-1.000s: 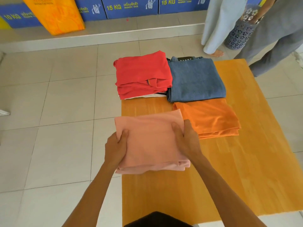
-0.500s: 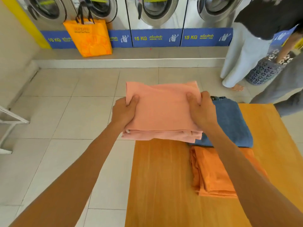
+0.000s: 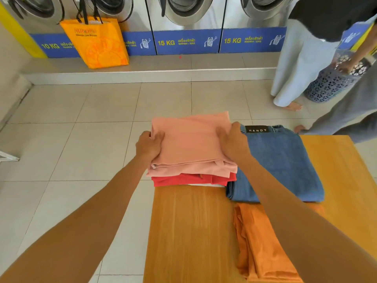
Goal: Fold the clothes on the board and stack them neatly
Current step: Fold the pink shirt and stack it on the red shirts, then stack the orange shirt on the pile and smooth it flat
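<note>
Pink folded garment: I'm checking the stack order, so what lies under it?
A red folded garment, with a white edge beneath that. Both are covered except their near edges.

I see pale floor tiles (image 3: 61,152) running to a raised step (image 3: 142,75), where steel washing machines (image 3: 185,11) stand with blue labels; an orange bag (image 3: 100,43) leans there.

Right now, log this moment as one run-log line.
stage: stacking | left hand: grips pink garment | right hand: grips pink garment | pink on red garment | jeans, orange garment on board
</note>
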Tool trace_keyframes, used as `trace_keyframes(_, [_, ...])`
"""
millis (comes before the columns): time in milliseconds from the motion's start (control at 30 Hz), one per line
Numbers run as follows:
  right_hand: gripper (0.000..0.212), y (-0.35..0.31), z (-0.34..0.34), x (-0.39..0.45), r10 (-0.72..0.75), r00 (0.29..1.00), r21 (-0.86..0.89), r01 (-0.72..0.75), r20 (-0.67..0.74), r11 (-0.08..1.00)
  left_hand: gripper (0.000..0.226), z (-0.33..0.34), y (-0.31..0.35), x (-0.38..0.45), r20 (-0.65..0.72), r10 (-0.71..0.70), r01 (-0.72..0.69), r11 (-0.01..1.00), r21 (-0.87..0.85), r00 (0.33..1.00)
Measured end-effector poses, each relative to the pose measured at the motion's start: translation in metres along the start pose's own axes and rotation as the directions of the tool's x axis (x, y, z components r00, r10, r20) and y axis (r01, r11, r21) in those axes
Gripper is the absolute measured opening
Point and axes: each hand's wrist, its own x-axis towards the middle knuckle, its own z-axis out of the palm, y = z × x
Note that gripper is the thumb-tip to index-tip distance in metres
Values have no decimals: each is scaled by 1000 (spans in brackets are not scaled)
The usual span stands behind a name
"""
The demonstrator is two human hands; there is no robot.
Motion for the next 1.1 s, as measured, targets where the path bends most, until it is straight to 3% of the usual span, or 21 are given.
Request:
trace_keyframes(133, [41,-8,-6,12,-35,997,19,36,-69,999,50,-4,7,14,-34,40,-41,999,-26,999])
trace_keyframes(333, [43,3,11,-13,-47,989,-51,40,-140,998,53,5,-9,-1,-59,-29,27,999,-34,998])
trace_keyframes(467, [48,3,-2,-23,-10,996,-22,8,-87,1000,41,-3,-13,-19,-14,-64,64,998,10,998])
trace_keyframes(567, [38,18,-9,-46,37,996,46,-34,-81,998,36,-7,-26,-53,-37,-99,96,993,-76,994])
trace_keyframes(733, [24,61,-25,-98,21,988,91,-8,-150,996,49,6,-51,-134,-118,-218,174,936,-306,969])
trace_keyframes(800, [23,83,-38,-112,57,977,78,-42,-206,996,45,24,-58,-170,-21,-229,212,929,-302,973])
trace_keyframes(867, [23,107,-58,-124,108,946,59,-94,-306,994,36,44,-60,-204,173,-155,186,966,-181,973])
trace_keyframes(967, [27,152,-92,-138,195,869,-19,-228,-455,973,18,77,-51,-242,428,-51,65,998,-18,903])
trace_keyframes(1100, [73,212,-127,-171,522,755,-121,-607,-396,786,42,115,-28,-270,487,49,-131,982,135,872])
